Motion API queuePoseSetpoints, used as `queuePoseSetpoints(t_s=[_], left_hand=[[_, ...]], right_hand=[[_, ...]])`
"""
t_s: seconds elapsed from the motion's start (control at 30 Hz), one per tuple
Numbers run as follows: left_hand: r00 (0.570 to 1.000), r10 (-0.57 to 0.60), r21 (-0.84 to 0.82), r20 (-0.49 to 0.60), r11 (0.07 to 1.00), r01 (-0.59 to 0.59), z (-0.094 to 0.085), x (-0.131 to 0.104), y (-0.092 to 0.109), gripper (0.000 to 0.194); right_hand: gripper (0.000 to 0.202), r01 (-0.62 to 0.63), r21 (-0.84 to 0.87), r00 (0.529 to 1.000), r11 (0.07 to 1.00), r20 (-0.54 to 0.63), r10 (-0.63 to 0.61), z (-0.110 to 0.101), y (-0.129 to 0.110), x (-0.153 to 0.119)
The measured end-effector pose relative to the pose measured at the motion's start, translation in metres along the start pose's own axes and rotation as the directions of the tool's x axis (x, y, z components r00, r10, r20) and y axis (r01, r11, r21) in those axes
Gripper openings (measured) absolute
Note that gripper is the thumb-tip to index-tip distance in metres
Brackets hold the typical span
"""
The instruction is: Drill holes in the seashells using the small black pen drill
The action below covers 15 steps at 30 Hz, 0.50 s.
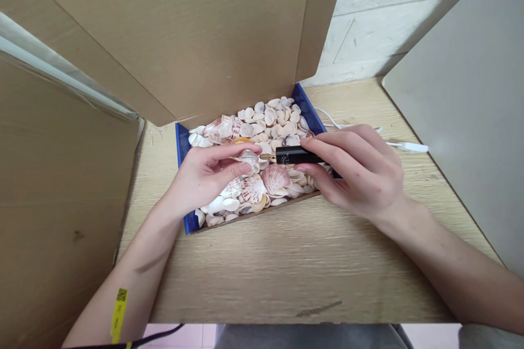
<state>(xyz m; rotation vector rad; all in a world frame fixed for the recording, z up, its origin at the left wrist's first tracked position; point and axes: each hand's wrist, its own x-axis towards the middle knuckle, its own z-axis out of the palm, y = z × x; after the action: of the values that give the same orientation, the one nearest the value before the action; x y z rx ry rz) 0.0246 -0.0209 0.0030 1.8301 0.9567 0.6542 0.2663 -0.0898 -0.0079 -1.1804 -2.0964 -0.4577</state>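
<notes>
The fingers (245, 148) of the left hand (202, 174) pinch a pale seashell (249, 160) above the tray; the right hand (362, 169) grips a black mini drill (297, 155), its brass chuck (267, 156) aimed at the shell, contact unclear. Beneath, seashells (286, 125) fill a blue-walled tray (310, 111) on the wood-grain surface (266, 267).

Shells (275, 179) in tray (310, 107) on table (262, 270)
</notes>
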Motion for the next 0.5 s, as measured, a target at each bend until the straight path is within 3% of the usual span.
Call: queuePoseSetpoints(t_s=[0.5], left_hand=[[1.0,-0.007,0.022,0.004,1.0,0.006,-0.0003,-0.0013,-0.0002,0.028]], right_hand=[[0.023,-0.018,-0.011,1.0,1.0,0.016,0.019,-0.0005,-0.0002,0.0014]])
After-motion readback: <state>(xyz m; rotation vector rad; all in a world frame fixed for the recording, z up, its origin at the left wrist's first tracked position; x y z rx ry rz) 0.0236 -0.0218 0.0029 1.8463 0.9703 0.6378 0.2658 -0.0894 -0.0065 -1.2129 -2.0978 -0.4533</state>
